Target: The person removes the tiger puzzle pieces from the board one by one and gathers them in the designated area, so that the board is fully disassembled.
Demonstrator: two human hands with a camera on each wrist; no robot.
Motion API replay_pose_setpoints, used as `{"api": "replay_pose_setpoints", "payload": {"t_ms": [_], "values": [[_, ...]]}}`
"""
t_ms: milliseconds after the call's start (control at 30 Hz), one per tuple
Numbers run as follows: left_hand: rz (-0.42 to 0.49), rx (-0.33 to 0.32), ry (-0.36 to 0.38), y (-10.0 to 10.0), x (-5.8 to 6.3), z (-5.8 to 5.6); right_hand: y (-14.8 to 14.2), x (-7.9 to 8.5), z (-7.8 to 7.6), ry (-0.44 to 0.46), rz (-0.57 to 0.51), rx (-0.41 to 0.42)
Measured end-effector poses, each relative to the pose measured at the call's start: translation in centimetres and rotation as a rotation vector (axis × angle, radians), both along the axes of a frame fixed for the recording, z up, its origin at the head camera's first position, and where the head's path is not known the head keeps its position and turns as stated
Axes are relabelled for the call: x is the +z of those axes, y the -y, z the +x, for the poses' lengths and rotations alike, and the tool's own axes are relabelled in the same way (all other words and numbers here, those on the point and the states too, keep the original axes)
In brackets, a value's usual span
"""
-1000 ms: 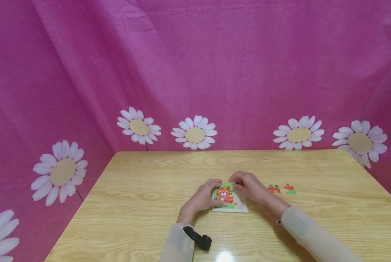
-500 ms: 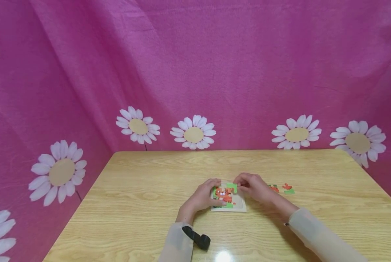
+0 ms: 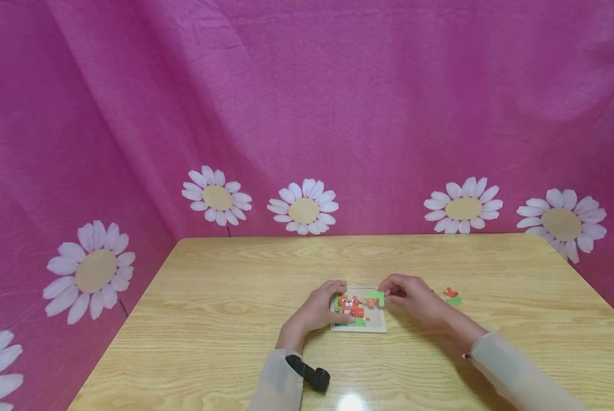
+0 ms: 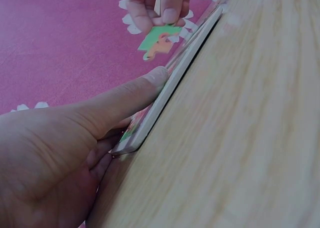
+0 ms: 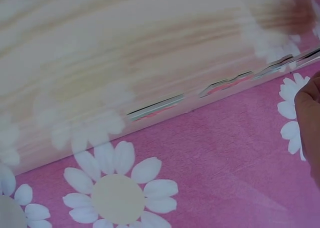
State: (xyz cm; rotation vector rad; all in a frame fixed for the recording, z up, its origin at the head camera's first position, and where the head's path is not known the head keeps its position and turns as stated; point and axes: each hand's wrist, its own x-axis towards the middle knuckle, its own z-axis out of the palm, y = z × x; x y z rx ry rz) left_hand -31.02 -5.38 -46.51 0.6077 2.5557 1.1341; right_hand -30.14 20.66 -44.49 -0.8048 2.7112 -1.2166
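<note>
A square puzzle board (image 3: 377, 326) lies on the table, its left part filled with pieces that show an orange tiger face on green. My left hand (image 3: 314, 311) holds the board from the left, the thumb along the near edge and the fingers at the far side. Between thumb and fingers, my right hand (image 3: 414, 298) pinches a green-and-orange puzzle piece (image 3: 374, 299) over the board's upper right. In the left wrist view, that piece (image 4: 157, 42) hangs above the board, clear of its surface. Only the edge of the right hand (image 5: 310, 118) enters the right wrist view.
Loose puzzle pieces lie right of the board; an orange-and-green one (image 3: 453, 296) shows past the right hand, others partly behind it. Several flat pieces (image 5: 157, 106) appear edge-on in the right wrist view. A pink curtain (image 3: 307, 114) with daisies stands behind the wooden table (image 3: 224, 297).
My right hand has moved right, carrying the green-and-orange piece from the board's top middle toward its right side. My left hand has stayed on the board.
</note>
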Motion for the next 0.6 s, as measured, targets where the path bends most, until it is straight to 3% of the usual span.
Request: {"api": "replay_pose_setpoints", "payload": {"t_ms": [600], "values": [[0.004,-0.009,-0.012,0.0,-0.2,-0.1,-2.7,0.2,1.6,0.012,0.025,-0.017]]}}
